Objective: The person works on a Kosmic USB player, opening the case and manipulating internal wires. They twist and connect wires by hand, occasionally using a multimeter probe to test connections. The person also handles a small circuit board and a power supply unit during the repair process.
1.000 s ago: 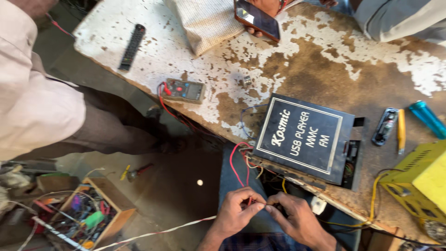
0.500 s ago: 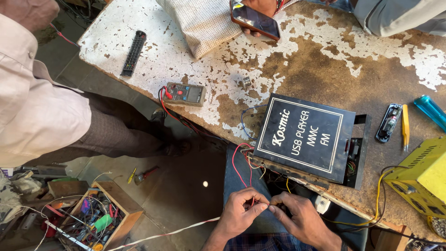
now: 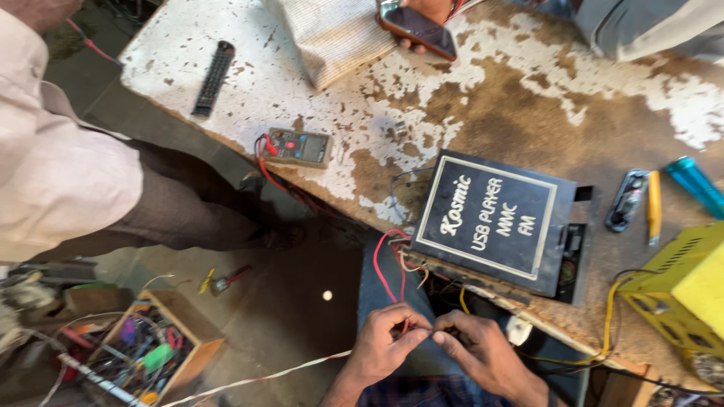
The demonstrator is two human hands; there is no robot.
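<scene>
1. Wires (image 3: 392, 264), red and yellow ones, come out from under the black player box (image 3: 494, 222) and hang down off the table (image 3: 483, 105) edge to your hands.
2. Your left hand (image 3: 385, 348) is curled nearly closed, and its finger and thumb pinch a thin wire end. Your right hand (image 3: 483, 354) is curled the same way and pinches the other end. The two hands touch at the fingertips, low in front of you, likely so the ends can meet.
3. You hold them below the table edge because the wires are short and only reach that far from the box.
4. One green meter (image 3: 299, 146) sits by the table edge with its red lead hanging over the side. One black remote (image 3: 213, 78) lies far off at the corner.
5. One yellow metal box (image 3: 682, 298) sits at the right. Near it lie one blue lighter (image 3: 695, 185) and one small yellow tool (image 3: 654, 207).
6. Another person's hand holds one phone (image 3: 417, 29) at the top. One more person stands at the left, in a pale shirt (image 3: 53, 173).
7. One wooden box of parts (image 3: 154, 350) sits on the floor.
</scene>
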